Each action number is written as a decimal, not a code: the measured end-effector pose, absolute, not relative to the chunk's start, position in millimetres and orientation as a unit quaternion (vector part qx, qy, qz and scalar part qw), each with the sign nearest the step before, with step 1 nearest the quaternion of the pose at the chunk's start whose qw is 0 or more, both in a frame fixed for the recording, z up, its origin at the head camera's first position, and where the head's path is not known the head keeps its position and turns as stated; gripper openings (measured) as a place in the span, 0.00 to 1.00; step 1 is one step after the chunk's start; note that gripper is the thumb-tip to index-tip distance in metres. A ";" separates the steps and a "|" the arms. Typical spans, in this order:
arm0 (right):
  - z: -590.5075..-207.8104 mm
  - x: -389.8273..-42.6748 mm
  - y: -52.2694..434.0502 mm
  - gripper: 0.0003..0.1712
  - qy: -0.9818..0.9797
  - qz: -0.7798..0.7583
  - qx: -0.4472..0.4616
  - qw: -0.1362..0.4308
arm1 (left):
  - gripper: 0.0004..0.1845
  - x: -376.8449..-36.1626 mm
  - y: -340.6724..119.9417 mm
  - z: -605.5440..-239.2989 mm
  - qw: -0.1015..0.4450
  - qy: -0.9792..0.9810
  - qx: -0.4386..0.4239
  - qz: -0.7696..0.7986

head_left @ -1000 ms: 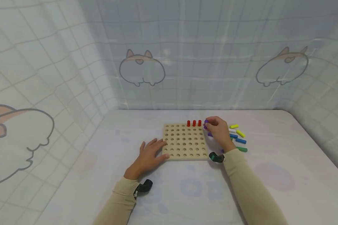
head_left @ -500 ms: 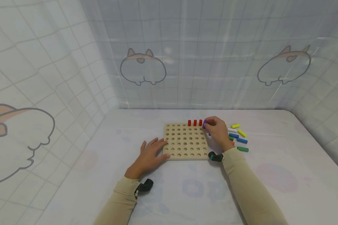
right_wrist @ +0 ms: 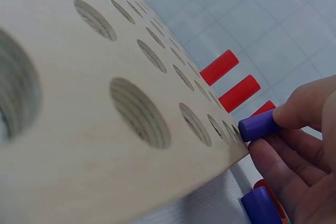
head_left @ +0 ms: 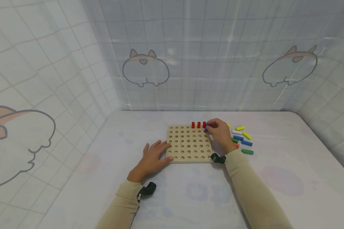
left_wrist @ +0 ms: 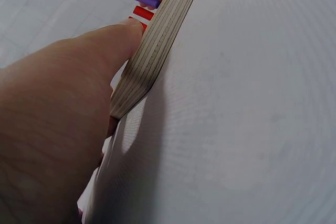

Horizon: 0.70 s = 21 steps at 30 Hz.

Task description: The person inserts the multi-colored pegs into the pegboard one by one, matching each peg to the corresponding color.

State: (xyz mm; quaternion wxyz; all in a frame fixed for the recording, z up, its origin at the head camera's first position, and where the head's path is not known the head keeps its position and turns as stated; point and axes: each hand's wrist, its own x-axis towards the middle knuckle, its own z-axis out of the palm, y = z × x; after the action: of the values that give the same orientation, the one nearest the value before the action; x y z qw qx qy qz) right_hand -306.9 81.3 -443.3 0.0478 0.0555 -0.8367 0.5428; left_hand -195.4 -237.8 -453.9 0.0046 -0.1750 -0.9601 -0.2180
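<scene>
**Purple peg (right_wrist: pixel 258 126) pinched beside the far right corner of a wooden board (head_left: pixel 185 143)**

The thumb and fingertips of the right hand (head_left: pixel 221 134) are drawn together on the upper end of the purple peg, whose lower end juts out bare toward the wood. The peg is tilted, just in front of the nearest of three red pegs (head_left: pixel 199 125); whether its tip touches the board cannot be told. The left hand (head_left: pixel 152 159) has its fingers spread and gripping nothing, their tips resting at the board's left edge, the thumb over the near left corner.

The pegs are smooth, plain cylinders. The board is a thick pale square with a fine-grained top, striped layers along its side and rows of round holes; the red ones stand upright in the far row.

Beyond the right edge, near the right hand, lie loose pegs: yellow (head_left: pixel 247 135), white (head_left: pixel 236 132), blue (head_left: pixel 247 143), green (head_left: pixel 247 152) and orange (head_left: pixel 236 145). A second purple one (right_wrist: pixel 261 205) shows below the fingers in the right wrist view. Unfilled holes spread left and nearer from the red row. Pale cloth (head_left: pixel 195 210) stretches in front of the board and out to both sides, up to a grid-patterned curtain (head_left: pixel 215 70) behind.
</scene>
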 end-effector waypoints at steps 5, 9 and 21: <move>-444.6 -308.8 81.5 0.12 -0.841 0.535 0.059 0.054 | 0.38 -195.7 -237.0 -452.3 0.001 -0.960 -0.175 -0.219; -445.4 -311.1 81.1 0.11 -0.843 0.531 0.065 0.051 | 0.38 -196.1 -236.0 -452.2 0.000 -0.961 -0.172 -0.217; -440.7 -307.3 84.6 0.11 -0.851 0.517 0.076 0.048 | 0.37 -196.6 -235.8 -449.3 0.001 -0.960 -0.175 -0.217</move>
State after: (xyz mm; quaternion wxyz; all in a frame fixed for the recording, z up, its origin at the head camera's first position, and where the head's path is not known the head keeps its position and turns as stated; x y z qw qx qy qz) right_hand -307.3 84.6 -440.7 0.0481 0.0760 -0.8515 0.5166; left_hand -196.6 -235.8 -449.3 0.0013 -0.1748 -0.9604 -0.2172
